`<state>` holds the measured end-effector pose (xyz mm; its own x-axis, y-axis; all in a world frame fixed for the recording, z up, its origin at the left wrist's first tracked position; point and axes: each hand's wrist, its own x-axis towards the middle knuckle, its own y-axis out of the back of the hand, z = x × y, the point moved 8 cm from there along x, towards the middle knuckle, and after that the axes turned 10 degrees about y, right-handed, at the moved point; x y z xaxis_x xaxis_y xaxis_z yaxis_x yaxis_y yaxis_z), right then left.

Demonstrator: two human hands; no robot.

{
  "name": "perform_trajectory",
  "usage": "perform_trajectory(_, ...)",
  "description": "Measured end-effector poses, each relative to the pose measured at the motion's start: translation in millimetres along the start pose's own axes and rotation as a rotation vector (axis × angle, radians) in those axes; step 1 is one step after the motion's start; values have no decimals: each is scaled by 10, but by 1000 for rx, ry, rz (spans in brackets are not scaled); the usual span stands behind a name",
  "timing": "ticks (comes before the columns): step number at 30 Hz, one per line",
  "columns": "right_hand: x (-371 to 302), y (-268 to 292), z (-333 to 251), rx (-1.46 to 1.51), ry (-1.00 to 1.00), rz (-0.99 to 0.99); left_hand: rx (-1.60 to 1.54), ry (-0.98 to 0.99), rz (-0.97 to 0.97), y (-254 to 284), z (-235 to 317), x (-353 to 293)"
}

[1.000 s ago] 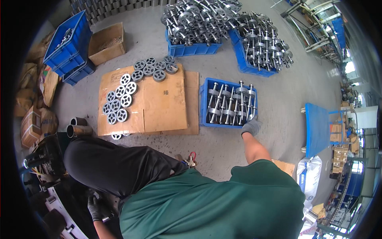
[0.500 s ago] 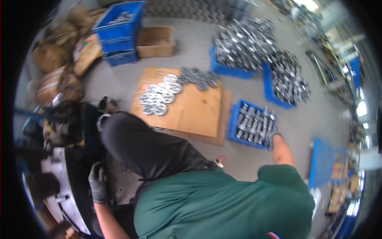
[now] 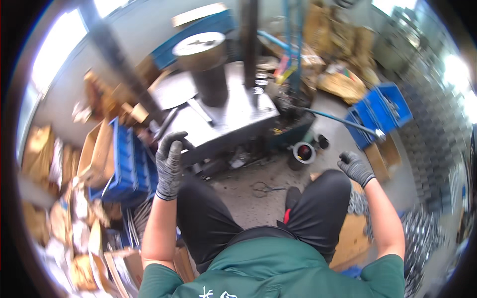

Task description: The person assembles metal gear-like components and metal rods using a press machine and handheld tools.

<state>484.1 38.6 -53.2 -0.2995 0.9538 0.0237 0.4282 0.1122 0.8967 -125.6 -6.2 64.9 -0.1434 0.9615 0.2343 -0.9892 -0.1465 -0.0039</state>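
My left hand (image 3: 169, 166), in a grey knit glove, is raised by the near left corner of the metal work table (image 3: 236, 119). Its fingers are apart, and nothing shows between them. A dark bar (image 3: 165, 124) leans on the table just beyond it. Out over my right knee is my right hand (image 3: 357, 169), gloved the same way, with its fingers curled in. Whatever may be inside that hand is hidden. On the table stands a dark cylinder with a pale round top (image 3: 201, 45), and a flat metal strip (image 3: 200, 111) lies beside it.
Blue crates (image 3: 131, 164) stand at my left, near cardboard and wrapping. More blue bins (image 3: 380, 111) are at the right. A blue bar with a round knob (image 3: 379, 134) juts out from the table. A cup-like metal part (image 3: 303, 153) stands on the floor.
My view has swung left from the floor crates and cardboard to the table. My right hand has left the crate of metal rods; my left hand has come up beside the table.
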Motion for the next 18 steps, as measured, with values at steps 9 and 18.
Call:
perform_trajectory(9, 1443, -1025, -1958, 139, 782, -406, 670, 634, 644, 3025, -1746, -2926)
perform_trajectory(18, 1671, -1384, -1844, 306, 218, -747, 949, 899, 1211, 3049, -2227, -5501)
